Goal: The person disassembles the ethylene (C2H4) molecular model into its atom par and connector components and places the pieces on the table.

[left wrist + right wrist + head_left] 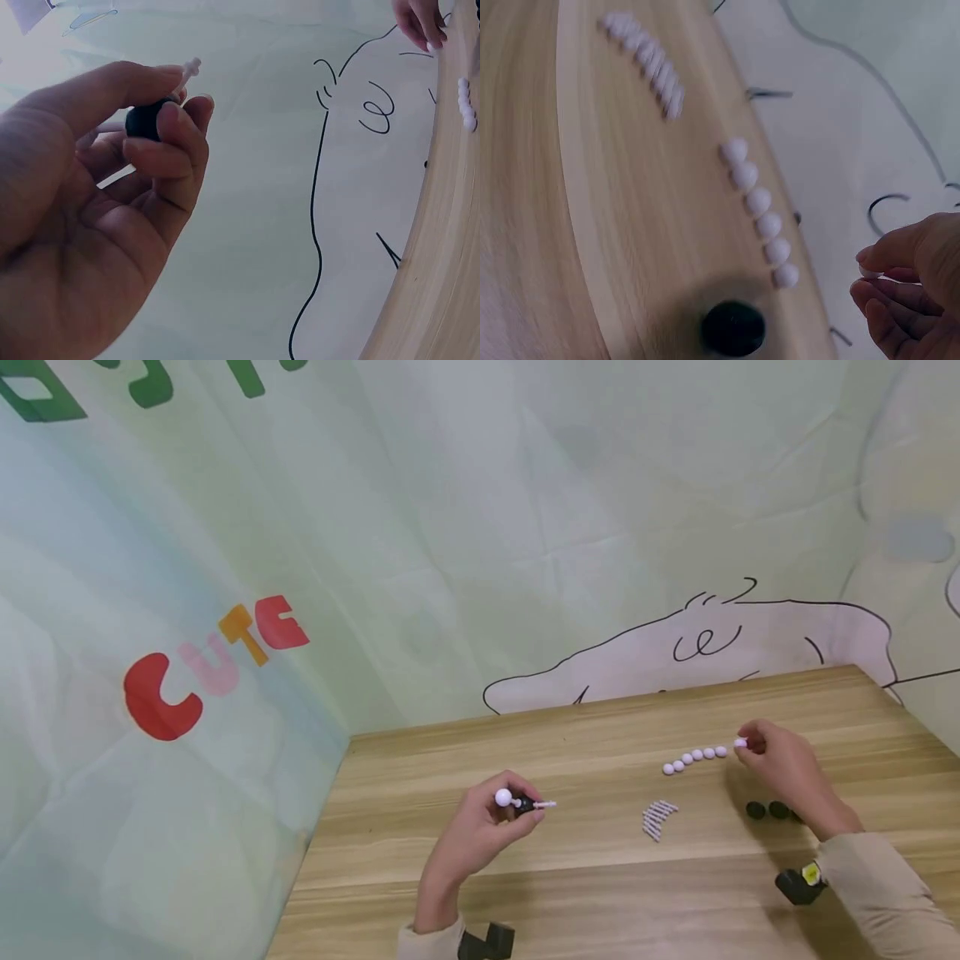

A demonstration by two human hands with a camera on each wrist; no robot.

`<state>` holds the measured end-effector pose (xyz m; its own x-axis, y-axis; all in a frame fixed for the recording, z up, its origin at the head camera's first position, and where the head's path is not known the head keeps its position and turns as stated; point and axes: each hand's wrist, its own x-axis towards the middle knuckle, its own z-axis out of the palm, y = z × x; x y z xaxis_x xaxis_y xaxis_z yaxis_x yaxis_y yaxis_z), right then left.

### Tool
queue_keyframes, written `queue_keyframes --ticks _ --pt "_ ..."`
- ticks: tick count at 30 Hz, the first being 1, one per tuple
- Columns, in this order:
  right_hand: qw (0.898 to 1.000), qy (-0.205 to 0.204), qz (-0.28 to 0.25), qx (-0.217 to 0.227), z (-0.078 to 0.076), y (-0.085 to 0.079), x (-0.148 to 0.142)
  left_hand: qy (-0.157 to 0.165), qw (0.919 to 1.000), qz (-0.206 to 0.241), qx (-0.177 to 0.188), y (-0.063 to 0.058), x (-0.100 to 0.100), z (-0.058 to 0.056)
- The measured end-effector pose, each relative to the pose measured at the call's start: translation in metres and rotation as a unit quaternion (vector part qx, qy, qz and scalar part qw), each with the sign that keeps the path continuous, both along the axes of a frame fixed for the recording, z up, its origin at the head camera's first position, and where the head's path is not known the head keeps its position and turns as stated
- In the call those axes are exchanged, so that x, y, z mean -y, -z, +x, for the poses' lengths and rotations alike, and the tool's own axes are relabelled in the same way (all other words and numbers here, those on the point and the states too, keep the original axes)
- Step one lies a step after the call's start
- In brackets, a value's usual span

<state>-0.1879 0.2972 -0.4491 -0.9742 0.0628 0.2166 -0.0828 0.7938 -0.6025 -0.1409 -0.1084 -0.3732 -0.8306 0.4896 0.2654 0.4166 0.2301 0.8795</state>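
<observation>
My left hand (480, 827) is raised over the table's left half and pinches a black ball (144, 122) between thumb and fingers. A pale ridged rod (191, 73) sticks out of one side of it, and a white ball (503, 797) sits on a short rod at the other side. My right hand (783, 764) pinches a small white ball (741, 742) at the right end of a curved row of white balls (698, 754). In the right wrist view that ball (868, 273) shows between thumb and fingertips, its far part hidden.
Several pale ridged rods (658, 818) lie side by side on the wooden table (585, 893). Black balls (756, 810) rest below the right forearm, partly covered by it. A printed cloth backdrop (450, 527) hangs along the table's back and left edges.
</observation>
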Motion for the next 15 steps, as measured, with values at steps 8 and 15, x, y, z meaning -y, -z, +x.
queue_keyframes --ticks 8,15 --pt "0.998 -0.011 0.026 0.063 -0.025 0.02 -0.016 0.02 0.9997 -0.005 0.013 -0.001 -0.004 0.002" --pt "0.996 -0.025 0.053 0.063 -0.032 0.028 -0.017 0.026 0.9995 -0.012 0.014 -0.001 -0.008 0.004"
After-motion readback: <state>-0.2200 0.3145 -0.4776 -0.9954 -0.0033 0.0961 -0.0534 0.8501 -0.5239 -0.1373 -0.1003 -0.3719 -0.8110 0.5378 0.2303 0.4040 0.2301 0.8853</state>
